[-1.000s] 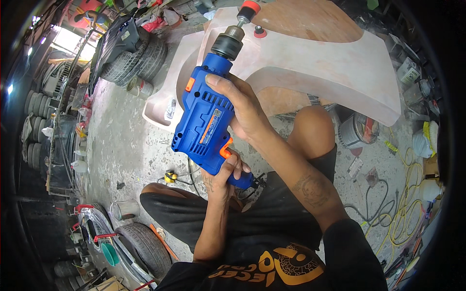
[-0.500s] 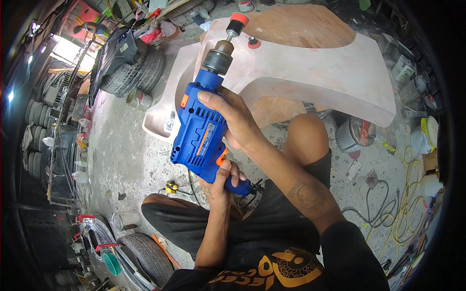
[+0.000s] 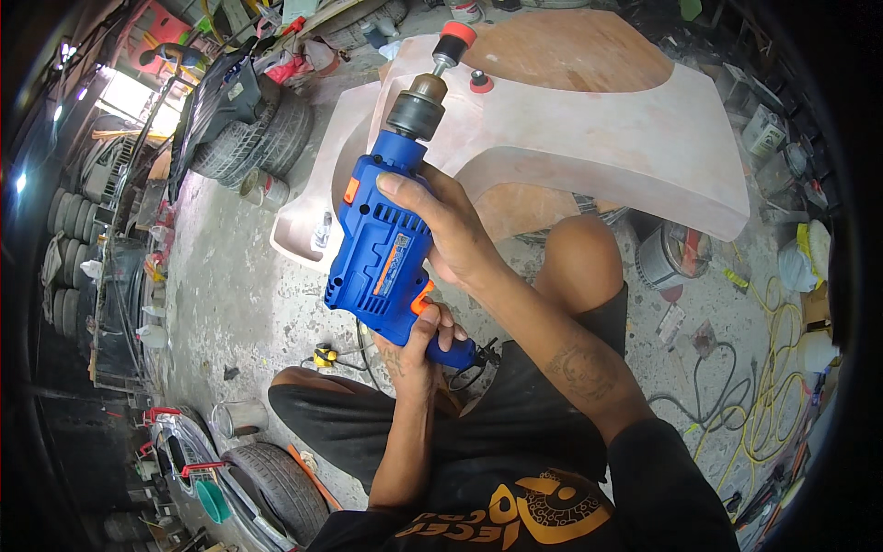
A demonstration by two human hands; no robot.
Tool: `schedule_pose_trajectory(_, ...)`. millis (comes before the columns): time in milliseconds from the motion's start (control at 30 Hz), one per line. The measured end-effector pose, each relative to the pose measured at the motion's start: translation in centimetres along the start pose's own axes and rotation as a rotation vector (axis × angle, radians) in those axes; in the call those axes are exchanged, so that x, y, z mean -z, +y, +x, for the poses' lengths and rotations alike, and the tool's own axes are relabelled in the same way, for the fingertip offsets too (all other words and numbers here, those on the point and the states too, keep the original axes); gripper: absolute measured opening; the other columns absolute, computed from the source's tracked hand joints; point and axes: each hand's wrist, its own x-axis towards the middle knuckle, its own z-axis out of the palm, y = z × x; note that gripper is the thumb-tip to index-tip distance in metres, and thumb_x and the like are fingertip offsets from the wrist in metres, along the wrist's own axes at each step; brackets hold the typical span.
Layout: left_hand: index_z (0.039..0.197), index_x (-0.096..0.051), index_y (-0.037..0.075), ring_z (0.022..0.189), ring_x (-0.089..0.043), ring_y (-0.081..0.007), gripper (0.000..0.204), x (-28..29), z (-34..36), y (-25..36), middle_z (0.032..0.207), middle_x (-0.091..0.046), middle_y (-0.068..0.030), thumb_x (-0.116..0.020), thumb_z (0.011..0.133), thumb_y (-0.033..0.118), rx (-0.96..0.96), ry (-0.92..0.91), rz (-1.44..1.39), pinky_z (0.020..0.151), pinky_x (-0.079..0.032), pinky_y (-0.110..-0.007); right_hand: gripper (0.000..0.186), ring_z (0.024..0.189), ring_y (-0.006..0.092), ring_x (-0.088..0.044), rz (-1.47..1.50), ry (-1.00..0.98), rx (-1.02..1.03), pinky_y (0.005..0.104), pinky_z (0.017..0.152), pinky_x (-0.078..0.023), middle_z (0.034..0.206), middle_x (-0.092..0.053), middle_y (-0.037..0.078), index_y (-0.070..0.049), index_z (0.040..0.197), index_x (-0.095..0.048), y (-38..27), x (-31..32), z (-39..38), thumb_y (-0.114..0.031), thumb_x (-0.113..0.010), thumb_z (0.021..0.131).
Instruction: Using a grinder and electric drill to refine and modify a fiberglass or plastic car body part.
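Note:
A blue electric drill (image 3: 382, 248) is held up at a tilt, its metal chuck (image 3: 418, 109) pointing away from me. In the chuck sits a shaft with a black and red round pad (image 3: 454, 41) at its end. My left hand (image 3: 416, 345) is wrapped round the handle, just below the orange trigger (image 3: 423, 297). Higher up, my right hand (image 3: 443, 221) grips the drill's body, thumb lying across its top side. Beyond the drill lies a large pale, curved panel (image 3: 589, 120), with a second small red and black pad (image 3: 481, 83) resting on it.
Stacked tyres (image 3: 258, 129) stand at the far left, another tyre (image 3: 276, 488) at the near left. A metal can (image 3: 676, 253) is right of my knee. Yellow cord (image 3: 763, 386) coils across the right floor. A yellow and black object (image 3: 324, 355) lies by a dark cable.
The drill's pad end has shifted very slightly to the right. Both hands keep the same hold on it.

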Motion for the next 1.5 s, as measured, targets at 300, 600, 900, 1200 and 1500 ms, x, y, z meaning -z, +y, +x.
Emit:
schedule_pose_trajectory(300, 0.115, -0.051, -0.004, 0.055, -0.054, -0.0182, 0.031, 0.1, -0.2, 0.1, 0.077, -0.062, -0.0152, -0.068, 0.09, 0.006, 0.016, -0.008, 0.008, 0.062, -0.056, -0.037, 0.047, 0.094, 0.0133, -0.066, -0.003, 0.011, 0.015, 0.0284, 0.084, -0.054, 0.105, -0.066, 0.009, 0.001, 0.12, -0.061, -0.1, -0.1, -0.1, -0.036, -0.072, 0.092)
schedule_pose_trajectory(600, 0.121, -0.05, -0.004, 0.058, -0.055, -0.0168, 0.039, 0.3, -0.1, 0.1, 0.08, -0.062, -0.0136, -0.067, 0.086, -0.002, 0.051, -0.092, 0.015, 0.065, -0.055, -0.035, 0.047, 0.095, 0.014, -0.066, -0.008, 0.011, 0.014, 0.0296, 0.086, -0.054, 0.106, -0.067, 0.009, 0.0, 0.119, -0.062, -0.2, 0.0, -0.1, -0.036, -0.071, 0.092)
schedule_pose_trajectory(900, 0.124, -0.05, -0.003, 0.056, -0.055, -0.0157, 0.045, 0.1, 0.0, 0.6, 0.083, -0.063, -0.012, -0.069, 0.083, -0.006, 0.053, -0.115, 0.052, 0.058, -0.052, -0.032, 0.045, 0.095, 0.0153, -0.068, 0.038, -0.013, -0.003, 0.0305, 0.086, -0.056, 0.106, -0.069, 0.011, 0.001, 0.117, -0.063, -0.9, -0.5, -0.3, -0.036, -0.071, 0.092)
schedule_pose_trajectory(1200, 0.122, -0.048, -0.001, 0.051, -0.049, -0.0133, 0.049, -0.5, -0.1, 0.4, 0.075, -0.055, -0.0074, -0.075, 0.083, 0.01, 0.012, -0.055, 0.095, 0.054, -0.048, -0.031, 0.043, 0.094, 0.0158, -0.069, 0.019, -0.049, 0.019, 0.0314, 0.085, -0.057, 0.106, -0.069, 0.012, 0.0, 0.118, -0.06, -0.7, -0.5, -0.2, -0.033, -0.071, 0.092)
schedule_pose_trajectory(1500, 0.12, -0.049, 0.0, 0.051, -0.049, -0.0135, 0.045, -0.6, -0.2, 0.4, 0.076, -0.055, -0.0075, -0.074, 0.085, 0.011, 0.033, -0.026, 0.084, 0.054, -0.049, -0.031, 0.043, 0.094, 0.0127, -0.066, 0.025, -0.042, 0.022, 0.0293, 0.081, -0.055, 0.105, -0.068, 0.009, 0.0, 0.12, -0.061, 0.2, 0.2, 0.2, -0.032, -0.071, 0.092)
